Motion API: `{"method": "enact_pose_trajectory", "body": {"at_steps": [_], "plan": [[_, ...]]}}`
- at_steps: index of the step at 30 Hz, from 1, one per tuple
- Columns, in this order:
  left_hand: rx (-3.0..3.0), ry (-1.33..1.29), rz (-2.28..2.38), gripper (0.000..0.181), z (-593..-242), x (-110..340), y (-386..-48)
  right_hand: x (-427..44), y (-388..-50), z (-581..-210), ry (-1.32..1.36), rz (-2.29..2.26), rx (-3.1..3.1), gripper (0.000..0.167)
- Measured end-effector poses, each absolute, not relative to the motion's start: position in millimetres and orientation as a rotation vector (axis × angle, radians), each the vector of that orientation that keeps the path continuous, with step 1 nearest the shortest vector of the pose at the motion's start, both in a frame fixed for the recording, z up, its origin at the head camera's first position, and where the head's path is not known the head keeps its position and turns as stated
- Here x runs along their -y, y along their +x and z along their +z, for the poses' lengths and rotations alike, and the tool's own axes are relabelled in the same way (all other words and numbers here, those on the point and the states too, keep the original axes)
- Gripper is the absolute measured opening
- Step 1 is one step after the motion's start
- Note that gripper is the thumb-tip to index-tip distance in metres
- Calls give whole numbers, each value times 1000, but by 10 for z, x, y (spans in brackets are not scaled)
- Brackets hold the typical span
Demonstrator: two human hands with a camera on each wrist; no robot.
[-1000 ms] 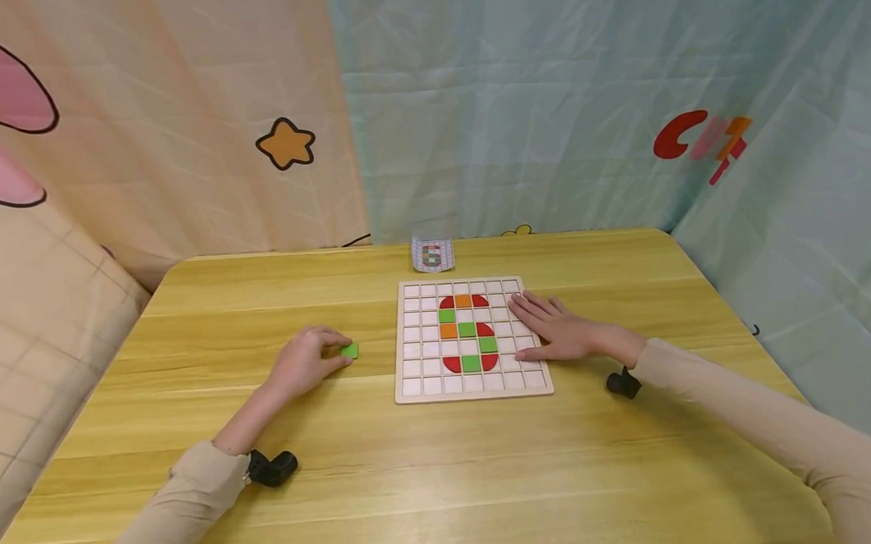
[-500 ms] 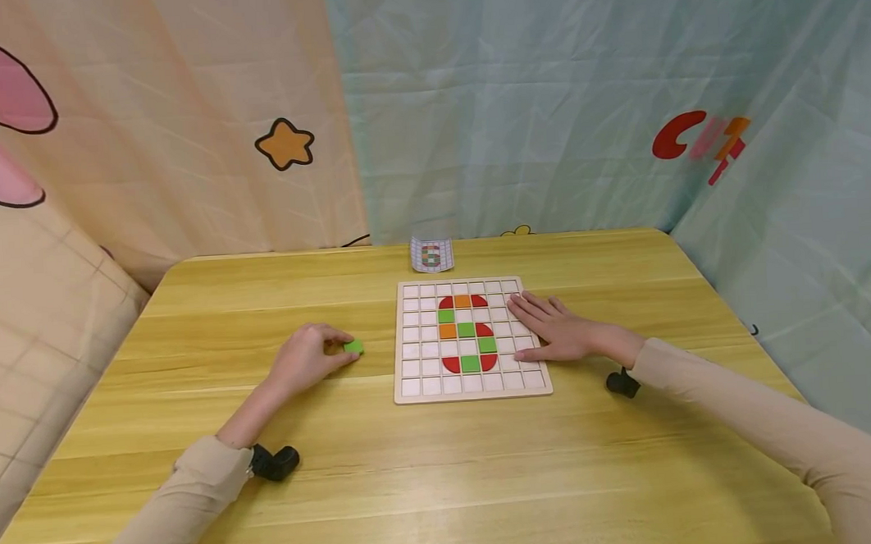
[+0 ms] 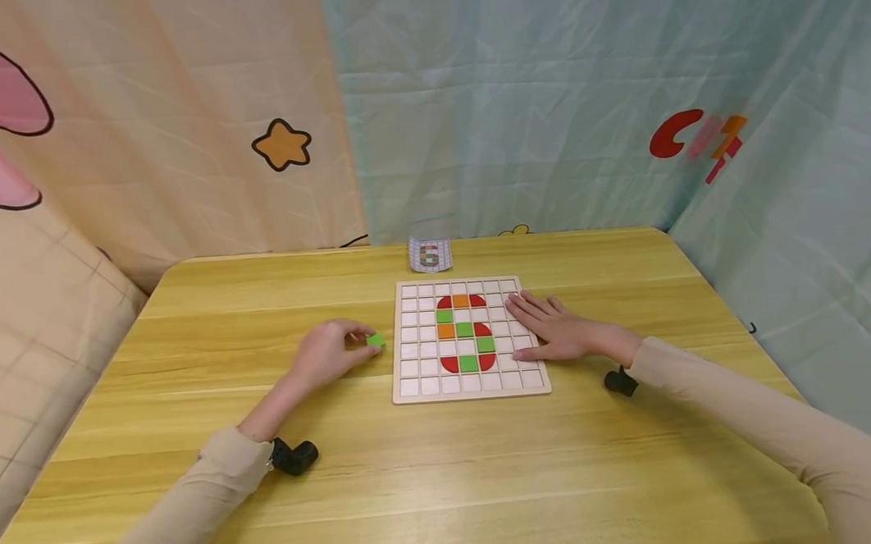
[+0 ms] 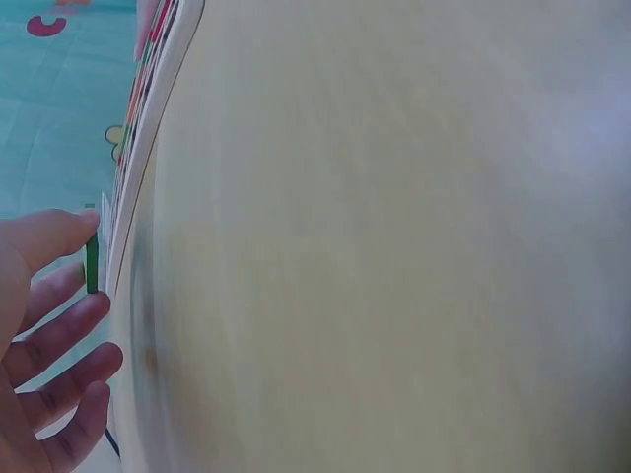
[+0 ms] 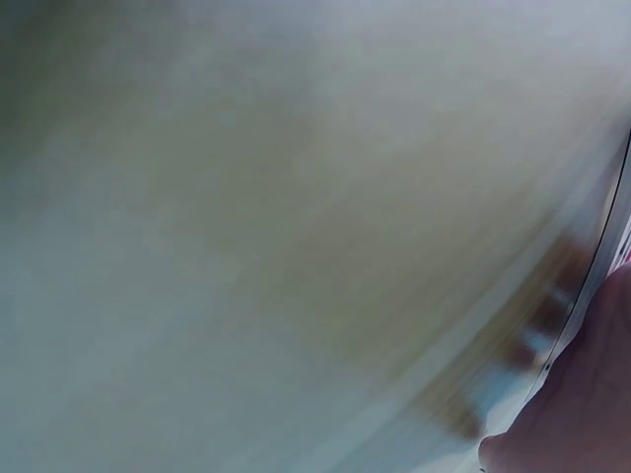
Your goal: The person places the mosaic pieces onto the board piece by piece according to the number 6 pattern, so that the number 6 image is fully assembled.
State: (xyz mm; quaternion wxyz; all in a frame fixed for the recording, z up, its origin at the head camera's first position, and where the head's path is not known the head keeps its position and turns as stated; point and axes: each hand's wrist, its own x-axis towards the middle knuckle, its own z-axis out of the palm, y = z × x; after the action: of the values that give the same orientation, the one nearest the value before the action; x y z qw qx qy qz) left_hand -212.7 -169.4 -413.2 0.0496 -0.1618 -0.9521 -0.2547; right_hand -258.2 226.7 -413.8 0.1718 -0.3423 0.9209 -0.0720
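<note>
My left hand [image 3: 330,351] pinches a green square tile [image 3: 376,340] between thumb and fingertips, just left of the board. In the left wrist view the green tile [image 4: 92,262] stands edge-on between thumb and fingers. A white gridded board [image 3: 420,394] lies on the table; red, orange and green tiles on it form a shape like a 6, with a bare square at its left side above the bottom row. My right hand [image 3: 560,331] rests flat with spread fingers on the board's right edge. In the right wrist view only part of the right hand [image 5: 572,394] shows.
Behind the board, a small paper card [image 3: 430,256] with a printed coloured grid figure lies near the table's back edge. The wooden table [image 3: 446,477] reaches a patterned curtain [image 3: 515,103] at the back. Each wrist wears a black camera.
The left hand has lifted the green tile off the table and carried it right, toward the board. My right hand stays in place on the board.
</note>
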Motion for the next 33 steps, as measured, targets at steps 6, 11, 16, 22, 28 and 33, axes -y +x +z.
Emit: {"method": "enact_pose_trajectory", "body": {"at_steps": [6, 11, 16, 22, 28, 33], "plan": [[2896, -547, -807, 31, -4111, 1524, -2168, -2265, -2573, -4115, -964, -210, -2604, 91], [2904, -595, -825, 31, -4092, 1366, -2195, -2272, -2580, -4128, -962, -195, -2606, 92], [2890, -667, -830, 31, -4085, 1223, -2221, -2270, -2592, -4146, -955, -202, -2602, 93], [2872, -711, -840, 30, -4085, 1082, -2258, -2264, -2607, -4148, -944, -199, -2601, 94], [2894, -749, -868, 28, -4090, 951, -2276, -2264, -2607, -4136, -941, -195, -2602, 93], [2902, -770, -847, 27, -4117, 878, -2280, -2263, -2597, -4136, -941, -197, -2592, 93]]}}
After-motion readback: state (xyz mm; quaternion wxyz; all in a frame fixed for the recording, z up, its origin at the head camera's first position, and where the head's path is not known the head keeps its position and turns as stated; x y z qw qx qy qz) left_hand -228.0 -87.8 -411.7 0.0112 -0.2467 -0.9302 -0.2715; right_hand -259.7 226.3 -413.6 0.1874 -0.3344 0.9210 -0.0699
